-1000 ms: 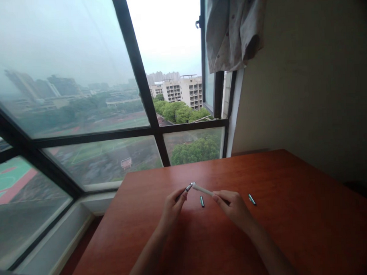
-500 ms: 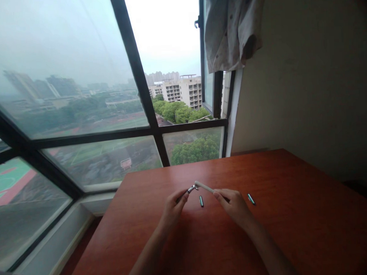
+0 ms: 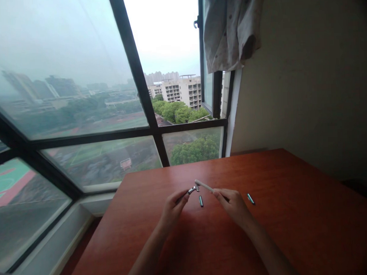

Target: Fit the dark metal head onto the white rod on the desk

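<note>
Razor handle [image 3: 191, 190], slim, shiny silver, dark-gripped, tilted

No text, label, brand, number or sign could be read anywhere in the view, whether close at hand or farther off outside.

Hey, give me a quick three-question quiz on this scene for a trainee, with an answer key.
1. What does the right hand hold?
2. True or false: the left hand lies flat on the table.
3. How many small green-and-dark pieces lie on the tabletop?

Key:
1. A pale, slim stick.
2. False; it grips a silver-tipped tool.
3. Two: one between the hands, one right of the right hand.
</note>
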A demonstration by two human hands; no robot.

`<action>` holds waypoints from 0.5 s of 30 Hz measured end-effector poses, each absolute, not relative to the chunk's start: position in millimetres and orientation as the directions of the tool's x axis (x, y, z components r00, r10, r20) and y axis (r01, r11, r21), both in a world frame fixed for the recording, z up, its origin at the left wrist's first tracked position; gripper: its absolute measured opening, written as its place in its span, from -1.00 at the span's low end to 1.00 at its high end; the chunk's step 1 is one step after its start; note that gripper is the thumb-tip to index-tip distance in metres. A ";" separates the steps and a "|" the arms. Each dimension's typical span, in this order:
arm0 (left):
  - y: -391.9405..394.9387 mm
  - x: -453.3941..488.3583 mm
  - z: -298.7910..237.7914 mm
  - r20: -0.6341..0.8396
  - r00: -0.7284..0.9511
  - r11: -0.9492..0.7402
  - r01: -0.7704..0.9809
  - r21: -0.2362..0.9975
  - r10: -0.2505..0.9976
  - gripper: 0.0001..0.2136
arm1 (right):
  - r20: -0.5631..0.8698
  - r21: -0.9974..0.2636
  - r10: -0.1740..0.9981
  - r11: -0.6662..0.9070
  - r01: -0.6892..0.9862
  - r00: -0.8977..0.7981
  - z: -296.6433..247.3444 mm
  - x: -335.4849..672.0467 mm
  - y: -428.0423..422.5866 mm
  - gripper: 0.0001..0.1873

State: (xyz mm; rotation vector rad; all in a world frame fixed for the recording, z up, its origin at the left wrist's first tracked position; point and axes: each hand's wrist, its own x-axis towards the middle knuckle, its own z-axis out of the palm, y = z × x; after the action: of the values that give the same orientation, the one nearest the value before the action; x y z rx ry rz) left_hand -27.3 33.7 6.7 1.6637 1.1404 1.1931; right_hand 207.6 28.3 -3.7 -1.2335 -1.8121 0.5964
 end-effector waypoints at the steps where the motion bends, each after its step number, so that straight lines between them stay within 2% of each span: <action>1: 33.9 -27.4 6.7 0.272 0.150 -0.301 0.223 0.927 0.951 -0.71 | 0.369 -0.768 0.916 0.396 0.503 -0.157 -3.7 206.6 28.1 -0.50; 10: 38.3 -30.7 1.8 0.315 0.006 -0.306 0.246 0.920 0.949 -0.74 | 0.224 -0.896 0.956 0.278 0.347 -0.188 -0.7 193.0 22.1 -0.44; 15: 38.0 -30.1 1.1 0.314 -0.039 -0.298 0.222 0.928 0.949 -0.72 | 0.201 -0.927 0.963 0.247 0.284 -0.180 -5.7 186.6 21.8 -0.43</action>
State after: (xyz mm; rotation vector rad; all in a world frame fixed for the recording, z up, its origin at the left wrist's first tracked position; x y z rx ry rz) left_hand -30.1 38.0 1.1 1.5705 1.2611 1.3887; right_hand 186.6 21.8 -5.7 -1.1762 -1.6452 0.9773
